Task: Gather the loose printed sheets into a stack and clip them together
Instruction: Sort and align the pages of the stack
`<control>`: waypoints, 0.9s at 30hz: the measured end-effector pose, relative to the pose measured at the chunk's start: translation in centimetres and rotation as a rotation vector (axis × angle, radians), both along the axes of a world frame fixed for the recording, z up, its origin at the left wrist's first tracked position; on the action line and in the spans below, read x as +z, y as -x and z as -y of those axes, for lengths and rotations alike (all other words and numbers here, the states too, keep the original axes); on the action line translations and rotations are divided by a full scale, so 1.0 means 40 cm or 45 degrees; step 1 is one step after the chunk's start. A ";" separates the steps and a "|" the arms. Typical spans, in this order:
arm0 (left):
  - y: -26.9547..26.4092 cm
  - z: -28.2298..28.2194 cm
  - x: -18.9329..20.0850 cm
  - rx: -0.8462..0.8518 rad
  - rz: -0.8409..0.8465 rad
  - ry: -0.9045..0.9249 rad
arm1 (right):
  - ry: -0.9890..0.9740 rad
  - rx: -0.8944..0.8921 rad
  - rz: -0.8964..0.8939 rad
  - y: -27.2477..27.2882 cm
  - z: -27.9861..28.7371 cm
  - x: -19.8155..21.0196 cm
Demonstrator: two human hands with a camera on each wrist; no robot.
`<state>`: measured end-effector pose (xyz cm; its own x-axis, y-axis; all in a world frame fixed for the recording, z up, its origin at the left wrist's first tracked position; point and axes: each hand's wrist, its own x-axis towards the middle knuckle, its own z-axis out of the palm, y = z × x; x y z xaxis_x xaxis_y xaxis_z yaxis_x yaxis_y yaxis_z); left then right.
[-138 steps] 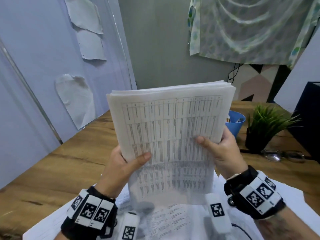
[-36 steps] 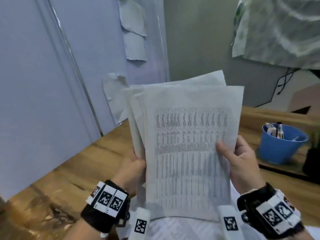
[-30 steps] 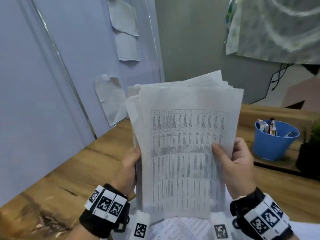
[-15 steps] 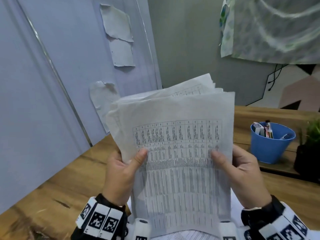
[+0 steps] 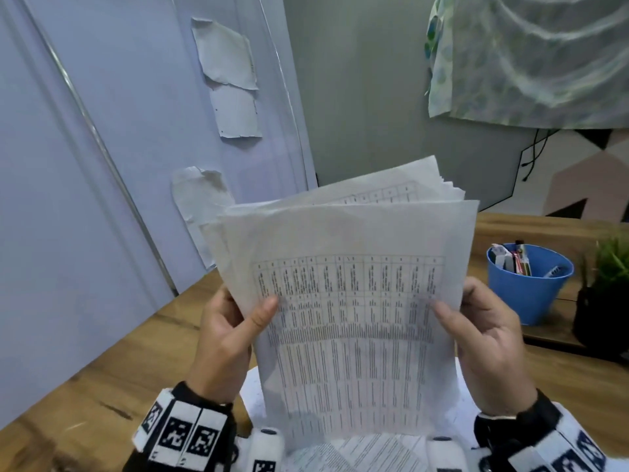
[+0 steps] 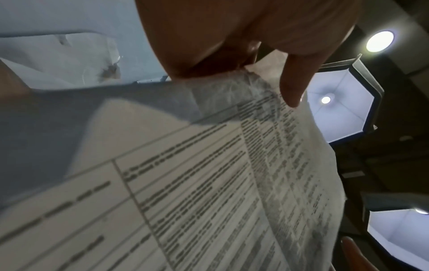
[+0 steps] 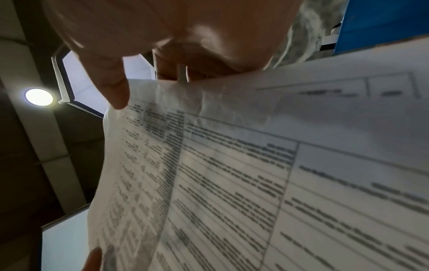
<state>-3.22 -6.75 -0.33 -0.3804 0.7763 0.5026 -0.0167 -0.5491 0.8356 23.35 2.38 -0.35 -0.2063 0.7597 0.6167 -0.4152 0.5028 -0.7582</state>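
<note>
A thick stack of printed sheets (image 5: 354, 301) with dense tables stands upright in front of me, above the wooden desk (image 5: 136, 366). My left hand (image 5: 231, 332) grips its left edge, thumb on the front page. My right hand (image 5: 483, 338) grips the right edge the same way. The back sheets fan out unevenly at the top right. Both wrist views show the stack close up: the left hand (image 6: 243, 45) pinches the sheets (image 6: 209, 183), and the right hand (image 7: 167, 42) pinches the sheets (image 7: 255, 174). No clip is visible.
More printed pages (image 5: 367, 451) lie flat on the desk below the stack. A blue cup (image 5: 527, 284) of small items stands at the right, beside a potted plant (image 5: 609, 287). A pale wall panel (image 5: 102, 165) runs along the left.
The stack was squared up at first, then shifted apart and fanned. In the last half second both hands keep their side grips and the sheets have moved slightly lower and more upright.
</note>
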 end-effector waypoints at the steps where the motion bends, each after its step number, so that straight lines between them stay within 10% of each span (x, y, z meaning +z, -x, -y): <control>1: -0.001 0.001 0.003 -0.006 0.001 0.000 | -0.001 -0.010 -0.050 -0.001 -0.004 0.003; 15: -0.050 0.020 0.048 0.039 -0.207 0.050 | 0.190 0.109 0.264 0.038 0.045 0.031; 27: -0.022 0.023 0.074 0.009 -0.158 0.049 | -0.063 -0.062 -0.087 -0.017 0.025 0.157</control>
